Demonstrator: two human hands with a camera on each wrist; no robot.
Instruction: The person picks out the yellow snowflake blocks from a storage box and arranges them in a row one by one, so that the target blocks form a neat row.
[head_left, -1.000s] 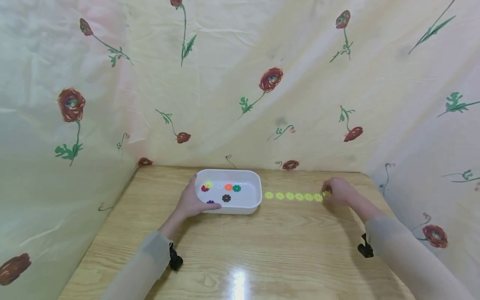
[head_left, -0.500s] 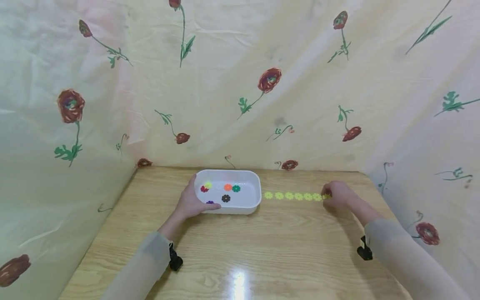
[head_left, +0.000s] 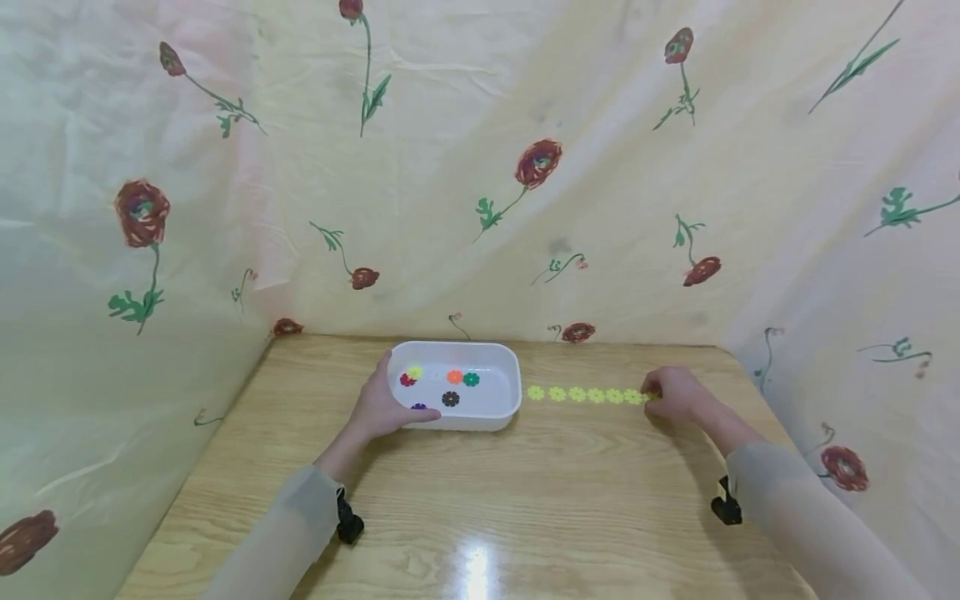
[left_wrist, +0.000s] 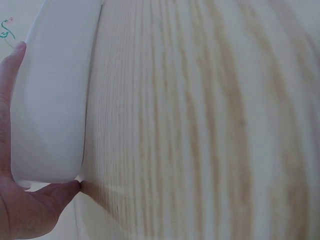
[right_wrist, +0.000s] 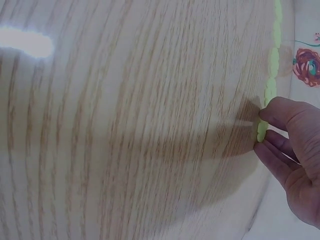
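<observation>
My left hand (head_left: 378, 406) grips the left end of a white plastic tub (head_left: 512, 385), its thumb along the near rim. In the left wrist view, the fingers and thumb lie round the tub's end (left_wrist: 52, 95). At the right end of a row of yellow flower-shaped discs (head_left: 577, 394), my right hand (head_left: 675, 395) pinches the last yellow disc (right_wrist: 262, 130) between thumb and fingers, low at the tabletop. That disc is partly hidden by the fingers in the head view. The row runs from beside the tub's right wall.
Inside the tub lie loose flower-shaped discs: orange (head_left: 455, 377), green (head_left: 471, 379), brown (head_left: 450, 399), and red, yellow and purple ones. The wooden table (head_left: 480, 483) ends at a floral curtain (head_left: 420, 208) behind and at both sides.
The right hand's yellow disc has come down and slightly left, against the end of the row. The left hand and tub have stayed in place.
</observation>
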